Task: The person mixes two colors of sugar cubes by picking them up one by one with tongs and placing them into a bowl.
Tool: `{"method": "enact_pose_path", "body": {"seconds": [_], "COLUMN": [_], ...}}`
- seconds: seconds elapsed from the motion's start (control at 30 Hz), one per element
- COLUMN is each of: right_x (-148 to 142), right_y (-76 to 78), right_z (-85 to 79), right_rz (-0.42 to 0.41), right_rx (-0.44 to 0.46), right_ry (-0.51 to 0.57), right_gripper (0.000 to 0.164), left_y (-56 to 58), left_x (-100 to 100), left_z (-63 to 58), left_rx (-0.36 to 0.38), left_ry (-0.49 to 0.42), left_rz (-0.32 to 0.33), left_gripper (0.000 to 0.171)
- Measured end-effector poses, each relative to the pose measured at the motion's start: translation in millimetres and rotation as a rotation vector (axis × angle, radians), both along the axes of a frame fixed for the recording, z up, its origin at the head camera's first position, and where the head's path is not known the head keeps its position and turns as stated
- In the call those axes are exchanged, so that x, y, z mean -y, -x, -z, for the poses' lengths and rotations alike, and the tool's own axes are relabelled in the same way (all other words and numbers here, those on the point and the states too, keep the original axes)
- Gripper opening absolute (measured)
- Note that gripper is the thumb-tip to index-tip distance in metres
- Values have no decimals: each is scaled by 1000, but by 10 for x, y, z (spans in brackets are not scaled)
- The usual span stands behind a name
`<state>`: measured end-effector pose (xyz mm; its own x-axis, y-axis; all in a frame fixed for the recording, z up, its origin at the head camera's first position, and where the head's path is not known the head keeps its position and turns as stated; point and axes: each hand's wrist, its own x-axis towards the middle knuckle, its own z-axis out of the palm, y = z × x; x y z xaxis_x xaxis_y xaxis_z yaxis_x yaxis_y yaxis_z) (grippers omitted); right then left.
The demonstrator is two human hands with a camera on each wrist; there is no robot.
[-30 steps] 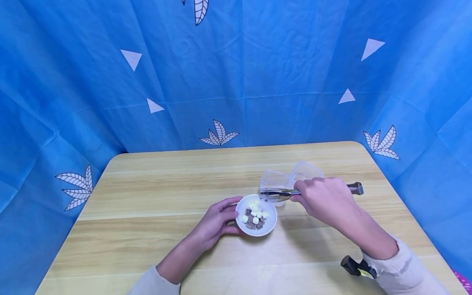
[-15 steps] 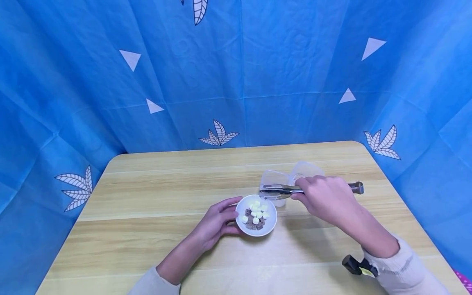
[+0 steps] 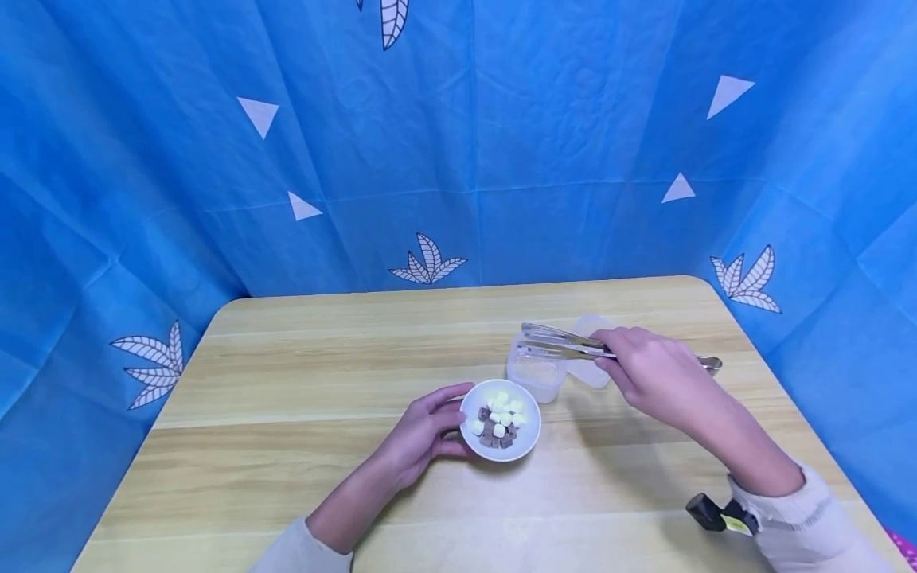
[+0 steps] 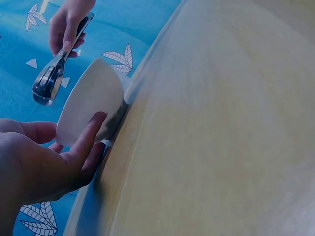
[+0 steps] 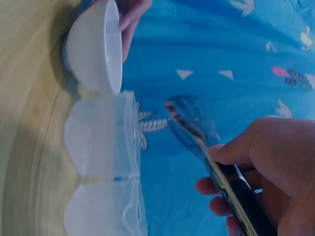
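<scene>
My left hand (image 3: 418, 434) holds a white bowl (image 3: 530, 436) from its left side, thumb at the rim and fingers along the outer wall (image 4: 88, 93). Inside lie several white marshmallows (image 3: 501, 400) and brown, chocolate-like cubes (image 3: 487, 438). My right hand (image 3: 655, 374) grips metal tongs (image 3: 555, 333) around their middle. Their two slotted tips stand apart with nothing between them, above a clear plastic container (image 3: 544, 391) just behind the bowl. In the right wrist view the tongs (image 5: 224, 183) point away from my palm.
A second clear plastic container (image 3: 593, 376) stands right beside the first, partly behind the tongs and right hand. A black device (image 3: 705, 512) sits at my right wrist. Blue patterned cloth (image 3: 358, 143) hangs around the wooden table (image 3: 301, 358).
My right hand has drawn the tongs right and upward, away from the bowl's rim. The tips have spread farther apart. My left hand and the bowl stay nearly where they were.
</scene>
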<state>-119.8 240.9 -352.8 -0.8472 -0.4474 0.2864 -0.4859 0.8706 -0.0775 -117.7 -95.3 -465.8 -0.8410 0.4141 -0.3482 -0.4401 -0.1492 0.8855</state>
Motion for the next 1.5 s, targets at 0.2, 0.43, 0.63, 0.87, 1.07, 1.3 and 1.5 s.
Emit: {"method": "enact_pose_path", "body": {"seconds": [0.2,0.43,0.63,0.87,1.07,1.3,1.5], "right_x": [-202,-384,-551,-722,-813,-887,-977], "right_y": [7,40,118,199,250,326,402], "right_z": [5,66,139,202,246,329,412], "right_rz": [25,27,39,191,287,317,371], "right_rx": [25,-48,-146,-164,-75,-42,84], "right_ry": [34,70,116,96,95,92,63], "right_gripper": [29,29,28,23,21,21,28], "left_y": [4,6,7,8,3,-3,-5], "left_x": [-9,-3,3,14,17,19,19], "left_z": [5,12,26,24,16,8,10], "left_rx": [-7,-11,-16,-25,-22,-18,-13], "left_ry": [-2,7,6,8,5,4,3], "left_rz": [7,5,8,19,19,15,16], "left_gripper": [58,58,59,58,59,59,58]}}
